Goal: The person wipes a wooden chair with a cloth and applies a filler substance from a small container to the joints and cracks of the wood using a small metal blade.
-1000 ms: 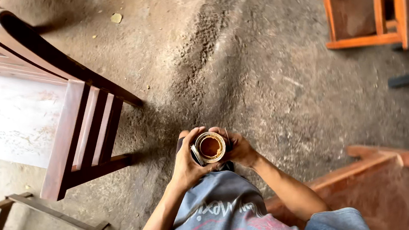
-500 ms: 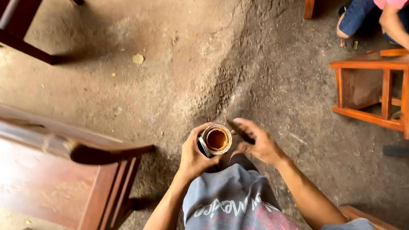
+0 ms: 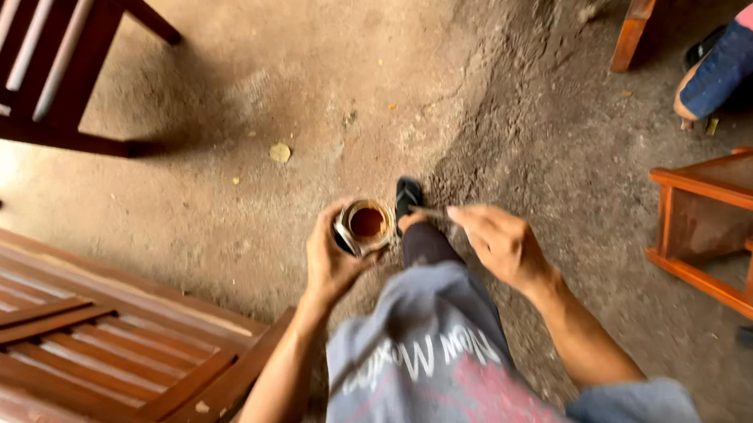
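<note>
Dirt floor (image 3: 309,89) between wooden chairs. The left hand (image 3: 331,260) grips an open can (image 3: 365,225) of brown finish; beside the can, the right hand (image 3: 501,244) pinches a thin stick (image 3: 428,212), not yet dipped.

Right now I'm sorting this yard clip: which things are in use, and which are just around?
In use: open can of brown liquid in left hand; thin stick in right hand.
Just around: dark slatted chair, orange stool, leaf.

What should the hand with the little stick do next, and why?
Probably dip it: the right hand pinches a thin stick with its tip just beside the open can of brown liquid, which the left hand holds upright.
</note>
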